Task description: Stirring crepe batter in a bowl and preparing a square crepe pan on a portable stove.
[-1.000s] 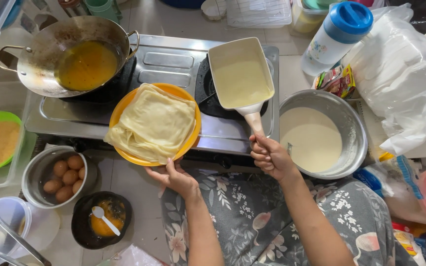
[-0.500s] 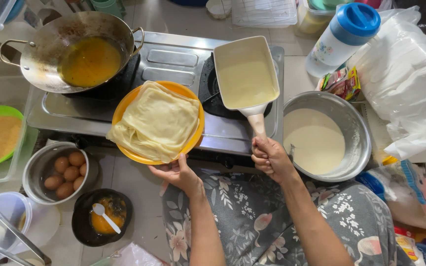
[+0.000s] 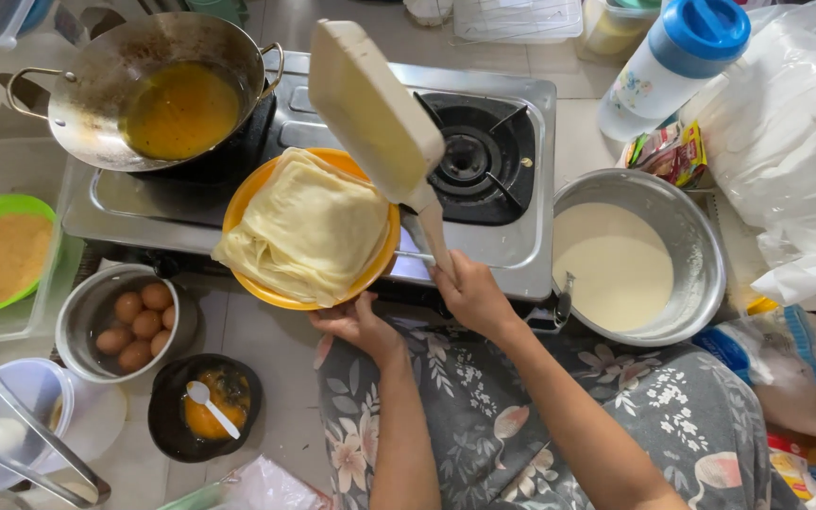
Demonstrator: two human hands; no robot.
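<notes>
Head view: we are tilting a square pan (image 3: 370,109) above an orange plate (image 3: 309,227) stacked with thin crepes at the stove's (image 3: 512,241) front edge, our right hand (image 3: 469,293) clamping the handle, left hand (image 3: 356,321) gripping the plate's rim; a steel bowl (image 3: 687,236) is holding batter.

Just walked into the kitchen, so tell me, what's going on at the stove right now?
A person's right hand holds a square pan by its handle, tilted over an orange plate stacked with thin folded crepes. The left hand steadies the plate's near edge. A bowl of pale batter sits beside the stove, and a wok occupies the left burner.
</notes>
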